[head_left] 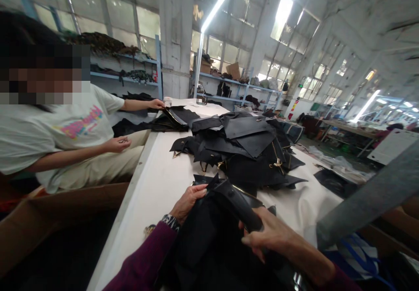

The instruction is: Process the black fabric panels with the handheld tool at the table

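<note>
Black piece point(209, 230), one, dark and pliable, located at the near edge of the view, in front of the wearer; its upper left edge is pinched between thumb and fingers by the left hand point(190, 201), and its folded upper right part is gripped by the right hand point(266, 234). Directly beyond, a heaped pile point(250, 133) of black pieces with gold-coloured fittings is set, by which the far part of the surface point(157, 173) is largely blocked. Beside the left wrist, a small gold-coloured fitting point(149, 230) is laid. At the far left, another stack point(170, 122) of black pieces is touched by a seated co-worker point(81, 120) in a pale printed shirt. On the right, the view is crossed by a thick grey post point(373, 199); near it are noted clear plastic point(340, 162) and a blue-and-white bag point(353, 251). The surface is long and white, rumpled at the right; a small metal stand point(201, 100) is placed at its far end. The room is lined with tall windows point(216, 48) and blue shelves point(222, 94), loaded with goods, and is lit by tube lamps point(216, 7). A cardboard box point(75, 203) is cut off at lower left, its inside dark. The held piece is cropped below, its folds lost in shadow; whether the gold zip point(242, 189) behind it is attached cannot be told.
</note>
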The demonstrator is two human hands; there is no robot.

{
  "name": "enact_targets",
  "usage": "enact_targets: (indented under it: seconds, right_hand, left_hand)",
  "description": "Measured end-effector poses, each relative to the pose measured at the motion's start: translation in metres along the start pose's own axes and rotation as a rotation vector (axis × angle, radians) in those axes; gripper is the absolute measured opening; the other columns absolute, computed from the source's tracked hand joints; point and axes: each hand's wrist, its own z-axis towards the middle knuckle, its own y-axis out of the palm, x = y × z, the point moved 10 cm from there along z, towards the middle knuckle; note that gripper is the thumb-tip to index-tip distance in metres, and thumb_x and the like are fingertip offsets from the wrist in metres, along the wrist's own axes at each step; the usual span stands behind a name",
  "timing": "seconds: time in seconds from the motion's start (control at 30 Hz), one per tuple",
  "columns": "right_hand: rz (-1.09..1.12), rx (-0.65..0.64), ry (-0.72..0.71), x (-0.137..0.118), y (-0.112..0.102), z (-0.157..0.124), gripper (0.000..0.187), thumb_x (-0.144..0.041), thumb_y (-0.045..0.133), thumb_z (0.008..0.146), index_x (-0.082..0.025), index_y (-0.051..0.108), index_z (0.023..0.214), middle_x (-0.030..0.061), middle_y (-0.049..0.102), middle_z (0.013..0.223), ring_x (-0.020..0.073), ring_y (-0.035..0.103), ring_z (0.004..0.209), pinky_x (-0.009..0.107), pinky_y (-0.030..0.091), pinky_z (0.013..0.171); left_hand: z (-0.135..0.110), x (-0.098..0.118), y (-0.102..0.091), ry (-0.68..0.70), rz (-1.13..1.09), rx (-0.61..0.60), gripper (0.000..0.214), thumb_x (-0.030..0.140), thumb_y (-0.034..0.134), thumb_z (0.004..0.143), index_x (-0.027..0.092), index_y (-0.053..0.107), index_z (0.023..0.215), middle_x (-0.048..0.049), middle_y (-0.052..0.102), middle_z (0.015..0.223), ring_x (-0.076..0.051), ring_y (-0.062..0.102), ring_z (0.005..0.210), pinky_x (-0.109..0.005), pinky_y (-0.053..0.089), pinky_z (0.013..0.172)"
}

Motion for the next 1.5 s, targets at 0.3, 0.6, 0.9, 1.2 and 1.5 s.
enact_targets:
  seconds: [0.3,0.6,0.9,1.2,1.5]
  right_hand:
    - [0.003,-0.016,0.01,-0.003,0.01,0.018,0.03,-0.027,0.067,0.069,-0.016,0.053,0.093,-0.0072,0.054,0.049,0.0087,0.048,0.04,0.017,0.04,0.039]
    - [0.033,0.033,-0.152,-0.039,-0.025,0.004,0.025,-0.029,0.064,0.074,-0.013,0.057,0.092,-0.0064,0.052,0.046,0.0077,0.044,0.039,0.018,0.036,0.042]
    - [0.064,0.046,0.003,-0.002,-0.027,-0.019,0.035,-0.031,0.066,0.071,-0.014,0.052,0.099,-0.0068,0.053,0.047,0.0092,0.047,0.039,0.019,0.036,0.04]
    - [0.026,-0.069,-0.022,-0.024,0.02,0.019,0.023,-0.025,0.066,0.068,-0.015,0.056,0.088,-0.0073,0.052,0.046,0.0076,0.045,0.037,0.017,0.038,0.038]
    - [0.016,0.241,-0.075,-0.008,-0.076,-0.094,0.029,-0.036,0.064,0.073,-0.014,0.056,0.092,-0.0062,0.051,0.044,0.0094,0.044,0.037,0.02,0.034,0.041]
  left_hand:
    - [0.0,0.002,0.003,0.003,-0.005,-0.019,0.032,0.025,0.073,0.07,0.015,0.071,0.1,-0.0036,0.075,0.078,-0.013,0.065,0.064,-0.021,0.047,0.066]
    - [0.003,-0.006,-0.007,-0.005,0.006,-0.012,0.04,0.029,0.073,0.069,0.014,0.069,0.105,-0.0059,0.074,0.083,-0.017,0.066,0.071,-0.026,0.046,0.073]
    - [0.004,-0.007,-0.009,-0.006,0.017,-0.006,0.036,0.027,0.075,0.067,0.015,0.071,0.1,-0.0049,0.074,0.081,-0.014,0.065,0.068,-0.023,0.047,0.071]
    - [-0.001,0.003,0.0,0.028,0.155,-0.022,0.039,0.036,0.073,0.066,0.014,0.071,0.099,-0.0061,0.074,0.086,-0.02,0.066,0.077,-0.029,0.047,0.076]
    - [-0.003,0.019,0.001,0.081,0.762,0.146,0.034,0.038,0.064,0.07,0.013,0.07,0.093,-0.0084,0.068,0.088,-0.032,0.057,0.094,-0.04,0.043,0.084]
